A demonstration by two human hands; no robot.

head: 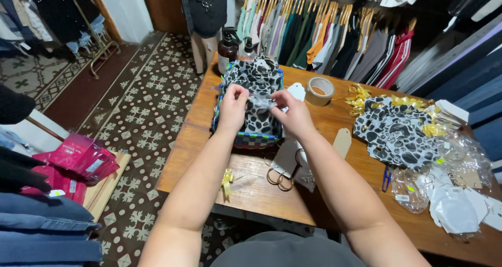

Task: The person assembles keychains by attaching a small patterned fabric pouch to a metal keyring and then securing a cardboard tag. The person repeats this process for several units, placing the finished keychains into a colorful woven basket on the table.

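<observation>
The work looks partway through. Both hands meet over the checked basket [250,139], which stands near the desk's [251,186] left edge and is lined or filled with black-and-white animal-print paper [260,81]. The left hand [234,106] and the right hand [291,111] each pinch an end of a small clear strip [261,104], probably tape or a bit of film, stretched between them just above the paper. Both grips are closed on that strip with fingertips and thumbs. I judge the wrapping of this basket to be unfinished: the paper stands loose and puffed at the far side, and no bow or tag sits on it yet.

A roll of tape [320,91] lies just beyond the right hand, toward the far edge. A white tag [296,92] with a rounded top lies between the roll and the basket, and a plain brown tag [342,141] lies right of the right forearm. Scissors [281,177] rest on a grey card nearer the front edge, and a small gold bow [227,180] sits by the front left corner.

Toward the right edge lies a heap of flat animal-print bags [396,132], with gold bows [357,98] along its far side. Clear bags [453,196] holding white shapes are piled at the right front corner. Two brown pump bottles [228,50] stand at the far left corner. Off the desk to the left, pink packets [79,158] lie on a low shelf.
</observation>
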